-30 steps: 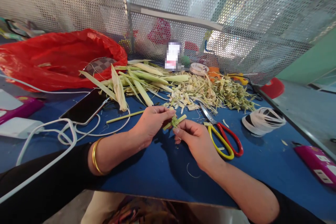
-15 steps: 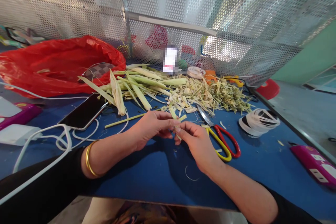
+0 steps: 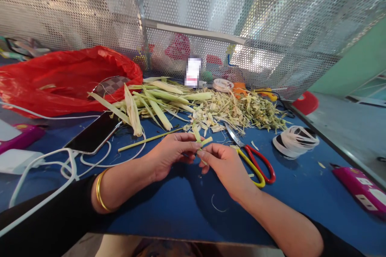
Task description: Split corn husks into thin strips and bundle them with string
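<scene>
Between my two hands is a small folded piece of pale green corn husk (image 3: 206, 141), its ends sticking up and out to the right. My left hand (image 3: 177, 149) pinches it between thumb and fingers. From the lower right, my right hand (image 3: 221, 164) grips its lower part with thumb and forefinger. Both hands are above the blue table (image 3: 169, 213). Scissors (image 3: 255, 164) with one red and one yellow handle lie just right of my right hand. A thin green stalk (image 3: 147, 141) lies behind my left wrist.
Behind my hands lie corn husks (image 3: 159, 112) and a heap of shredded scraps (image 3: 238, 108). A red plastic bag (image 3: 69, 84), a dark phone (image 3: 98, 132) and white cables (image 3: 72, 160) are at left. At right are a white ribbon roll (image 3: 294, 142) and a magenta power strip (image 3: 360, 188).
The view has shifted slightly. My hands still hold the husk piece, with the fingers a little rearranged and its right end now showing more clearly.
</scene>
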A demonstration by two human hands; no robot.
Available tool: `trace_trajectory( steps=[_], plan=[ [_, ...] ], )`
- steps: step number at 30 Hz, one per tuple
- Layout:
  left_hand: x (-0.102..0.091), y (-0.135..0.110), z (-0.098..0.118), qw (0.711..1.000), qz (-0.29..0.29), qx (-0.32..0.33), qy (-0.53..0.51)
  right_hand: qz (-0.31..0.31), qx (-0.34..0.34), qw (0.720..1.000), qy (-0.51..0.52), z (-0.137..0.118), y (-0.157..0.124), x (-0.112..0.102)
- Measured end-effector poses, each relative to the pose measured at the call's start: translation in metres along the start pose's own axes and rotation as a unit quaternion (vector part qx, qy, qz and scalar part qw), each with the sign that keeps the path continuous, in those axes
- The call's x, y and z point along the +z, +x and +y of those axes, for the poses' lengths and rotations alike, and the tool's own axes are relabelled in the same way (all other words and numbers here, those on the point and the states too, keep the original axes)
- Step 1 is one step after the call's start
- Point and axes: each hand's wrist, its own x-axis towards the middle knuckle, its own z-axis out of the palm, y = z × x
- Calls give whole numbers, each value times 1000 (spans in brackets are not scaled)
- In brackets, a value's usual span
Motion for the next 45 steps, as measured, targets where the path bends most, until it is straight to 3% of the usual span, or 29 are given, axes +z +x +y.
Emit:
trace_trajectory(
  steps=[3, 9, 26, 34, 40, 45],
  plan=[
    [-2, 0, 2, 999, -33, 3, 37, -41, 10, 998, 40, -1, 0, -1],
    [-1, -2, 8, 987, -14, 60, 146, -58, -8, 997, 49, -3, 0, -3],
    [7, 1, -5, 987, 51, 111, 108, -27, -59, 998, 1, -1, -9, 5],
    [-3, 5, 2, 991, 14, 95, 93, -32, -74, 996, -44, 4, 1, -2],
    [-7, 0, 13, 995, -17, 67, 75, 34, -86, 996, 12, -8, 8, -21],
    [-4, 1, 9, 993, -23, 50, 108, 22, -94, 995, -5, -8, 9, -17]
  ],
)
